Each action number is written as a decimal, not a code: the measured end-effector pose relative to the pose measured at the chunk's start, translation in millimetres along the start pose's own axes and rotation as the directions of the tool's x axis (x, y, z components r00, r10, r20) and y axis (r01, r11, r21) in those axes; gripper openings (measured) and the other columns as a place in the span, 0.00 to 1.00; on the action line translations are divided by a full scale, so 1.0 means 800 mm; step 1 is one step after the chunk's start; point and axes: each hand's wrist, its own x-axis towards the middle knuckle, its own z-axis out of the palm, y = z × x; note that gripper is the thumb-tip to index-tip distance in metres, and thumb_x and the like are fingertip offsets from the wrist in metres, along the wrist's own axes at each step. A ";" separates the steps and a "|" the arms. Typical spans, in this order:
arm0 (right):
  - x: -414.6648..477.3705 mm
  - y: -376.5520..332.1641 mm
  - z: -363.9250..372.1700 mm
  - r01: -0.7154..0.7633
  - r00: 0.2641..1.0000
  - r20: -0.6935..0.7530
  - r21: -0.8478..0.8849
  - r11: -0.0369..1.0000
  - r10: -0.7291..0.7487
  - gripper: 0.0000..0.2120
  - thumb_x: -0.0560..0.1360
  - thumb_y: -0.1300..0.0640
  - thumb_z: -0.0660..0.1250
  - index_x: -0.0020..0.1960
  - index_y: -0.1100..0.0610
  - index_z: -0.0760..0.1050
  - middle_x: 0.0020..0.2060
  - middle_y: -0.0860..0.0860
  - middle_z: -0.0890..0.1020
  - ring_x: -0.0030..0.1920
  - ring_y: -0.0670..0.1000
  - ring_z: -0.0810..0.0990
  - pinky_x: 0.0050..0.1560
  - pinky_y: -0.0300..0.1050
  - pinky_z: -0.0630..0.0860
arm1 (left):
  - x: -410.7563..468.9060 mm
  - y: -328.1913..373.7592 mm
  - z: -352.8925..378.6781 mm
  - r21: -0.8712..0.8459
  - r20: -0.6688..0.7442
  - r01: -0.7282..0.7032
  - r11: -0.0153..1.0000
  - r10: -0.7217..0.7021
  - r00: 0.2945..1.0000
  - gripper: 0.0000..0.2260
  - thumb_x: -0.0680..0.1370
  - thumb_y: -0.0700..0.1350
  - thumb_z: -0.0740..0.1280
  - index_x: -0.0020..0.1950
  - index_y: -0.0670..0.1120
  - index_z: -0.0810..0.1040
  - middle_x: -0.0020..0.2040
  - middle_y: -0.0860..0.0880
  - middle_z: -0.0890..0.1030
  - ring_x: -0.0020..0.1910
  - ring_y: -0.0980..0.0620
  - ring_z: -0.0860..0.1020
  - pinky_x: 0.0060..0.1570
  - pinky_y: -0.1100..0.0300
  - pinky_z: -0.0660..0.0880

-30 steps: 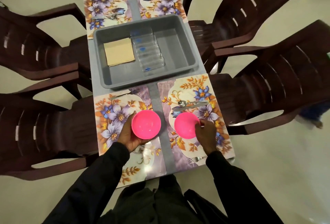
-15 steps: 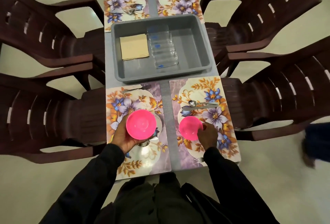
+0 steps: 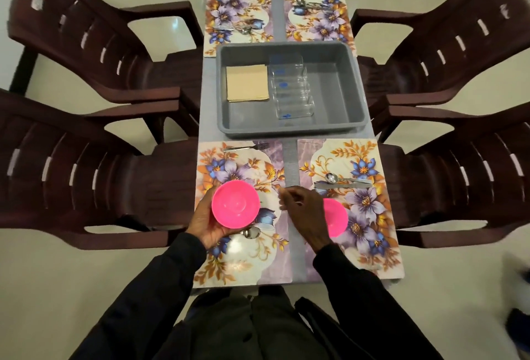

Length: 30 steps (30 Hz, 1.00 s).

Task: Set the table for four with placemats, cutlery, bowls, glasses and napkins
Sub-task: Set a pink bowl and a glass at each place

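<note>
Tub (image 3: 252,130) holds napkins (image 3: 247,82) and glasses (image 3: 291,93); left hand (image 3: 205,225) grips pink bowl (image 3: 235,208), right hand (image 3: 304,210) loose, empty.

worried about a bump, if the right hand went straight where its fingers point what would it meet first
Likely the pink bowl in the left hand; the right hand points left at it, heights unclear.

left hand (image 3: 204,225): cupped round pink bowl (image 3: 235,204) | right hand (image 3: 303,210): fingers loosely curled, holding nothing

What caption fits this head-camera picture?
Left hand holds a pink bowl over a placemat; right hand hovers beside a second bowl; glasses and napkins wait in the tub.
</note>
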 end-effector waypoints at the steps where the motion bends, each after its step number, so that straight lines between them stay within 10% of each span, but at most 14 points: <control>1: 0.000 -0.013 0.018 0.015 0.999 0.049 0.017 1.000 -0.016 0.12 0.78 0.47 0.71 0.45 0.56 0.84 0.37 0.45 0.86 0.39 0.44 0.84 0.42 0.42 0.81 | -0.002 0.003 -0.005 0.016 -0.002 -0.014 1.000 0.014 1.000 0.23 0.80 0.56 0.67 0.73 0.47 0.75 0.71 0.36 0.76 0.68 0.32 0.75 0.66 0.26 0.68; 12: -0.034 -0.072 0.160 0.256 0.967 0.117 -0.403 0.879 -0.227 0.13 0.81 0.59 0.61 0.52 0.63 0.83 0.45 0.60 0.85 0.45 0.61 0.82 0.46 0.51 0.76 | -0.044 0.051 -0.082 0.106 -0.049 -0.043 0.993 0.048 0.998 0.24 0.80 0.58 0.67 0.71 0.46 0.77 0.67 0.37 0.79 0.66 0.33 0.76 0.60 0.30 0.74; 23: -0.030 -0.109 0.151 -0.014 0.990 -0.138 -0.103 0.995 -0.001 0.08 0.80 0.61 0.67 0.46 0.59 0.84 0.37 0.49 0.83 0.37 0.45 0.79 0.36 0.27 0.72 | -0.073 0.104 -0.135 0.074 -0.037 -0.011 0.997 0.014 0.999 0.23 0.80 0.59 0.67 0.68 0.46 0.77 0.65 0.36 0.78 0.62 0.33 0.78 0.51 0.31 0.79; 30: 0.052 -0.014 0.121 -0.325 0.930 -0.183 -0.005 0.946 0.319 0.10 0.76 0.63 0.65 0.38 0.67 0.79 0.35 0.60 0.83 0.39 0.57 0.85 0.35 0.59 0.84 | -0.073 0.122 -0.146 -0.039 -0.050 -0.051 0.998 0.049 0.998 0.26 0.78 0.59 0.70 0.71 0.46 0.75 0.67 0.36 0.77 0.65 0.33 0.77 0.56 0.29 0.77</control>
